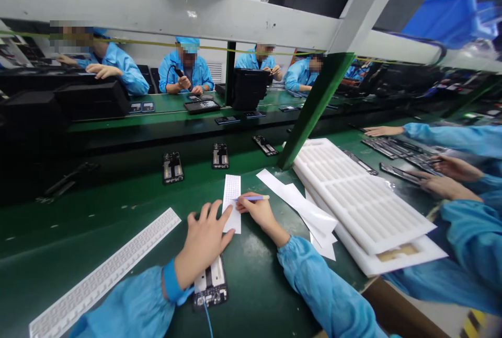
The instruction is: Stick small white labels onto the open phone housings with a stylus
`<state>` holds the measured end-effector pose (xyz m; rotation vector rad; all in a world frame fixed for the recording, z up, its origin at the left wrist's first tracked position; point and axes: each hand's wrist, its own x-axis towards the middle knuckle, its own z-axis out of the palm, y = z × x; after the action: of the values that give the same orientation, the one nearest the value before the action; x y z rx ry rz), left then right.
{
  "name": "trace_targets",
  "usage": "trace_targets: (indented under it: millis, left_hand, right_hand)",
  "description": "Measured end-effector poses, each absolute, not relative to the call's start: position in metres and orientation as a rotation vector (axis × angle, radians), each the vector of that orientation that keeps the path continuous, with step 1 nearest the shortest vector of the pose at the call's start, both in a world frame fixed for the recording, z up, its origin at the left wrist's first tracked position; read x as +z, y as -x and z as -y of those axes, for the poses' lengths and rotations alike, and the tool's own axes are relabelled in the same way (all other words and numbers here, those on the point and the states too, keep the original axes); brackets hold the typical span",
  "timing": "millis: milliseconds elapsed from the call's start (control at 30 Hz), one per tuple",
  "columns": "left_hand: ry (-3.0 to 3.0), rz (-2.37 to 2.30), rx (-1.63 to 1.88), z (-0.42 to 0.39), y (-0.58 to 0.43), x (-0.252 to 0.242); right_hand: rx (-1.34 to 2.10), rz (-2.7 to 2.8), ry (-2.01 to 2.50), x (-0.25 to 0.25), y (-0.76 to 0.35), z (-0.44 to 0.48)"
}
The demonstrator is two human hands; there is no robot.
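Observation:
My right hand (pixel 257 212) is closed round a pair of slim purple tweezers (pixel 254 198), whose tip points left over a narrow white sheet of small stickers (pixel 232 187). Fingers spread, my left hand (pixel 207 241) reaches over from the left, its thumb and index finger at the lower part of that sheet. A blue band with a cord circles the left wrist. Partly hidden below the left hand lies an opened phone body (pixel 212 288) with its inner parts showing. A long white strip of printed labels (pixel 105 270) lies to the left.
Stacked white foam trays (pixel 364 197) and loose white paper strips (pixel 301 210) lie to the right. More phone bodies (pixel 173 166) sit farther back on the green bench. A green post (pixel 317 111) rises behind the trays. Co-workers' hands (pixel 451 178) handle phone parts at far right.

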<state>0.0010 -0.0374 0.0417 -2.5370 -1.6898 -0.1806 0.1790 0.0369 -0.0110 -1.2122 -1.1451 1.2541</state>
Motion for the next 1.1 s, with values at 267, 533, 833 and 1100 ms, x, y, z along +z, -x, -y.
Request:
trace_targets:
  millis: [267,533,833,1100]
  left_hand:
    - [2.693,1.583,-0.352,0.009,-0.004,0.0]
    - [2.724,1.605,-0.38,0.012,-0.004,0.004]
    - [2.754,1.622,-0.366,0.012,-0.004,0.007]
    - [2.726,1.623,-0.364,0.013,-0.004,0.005]
  right_hand:
    - [1.244,1.138,1.26,-0.016,-0.177,-0.039]
    - [1.256,1.128,1.284,-0.015,-0.179,-0.037]
    - [1.27,1.171,1.264,-0.013,-0.181,-0.037]
    - [1.295,1.106,1.222,-0.014,-0.18,-0.036]
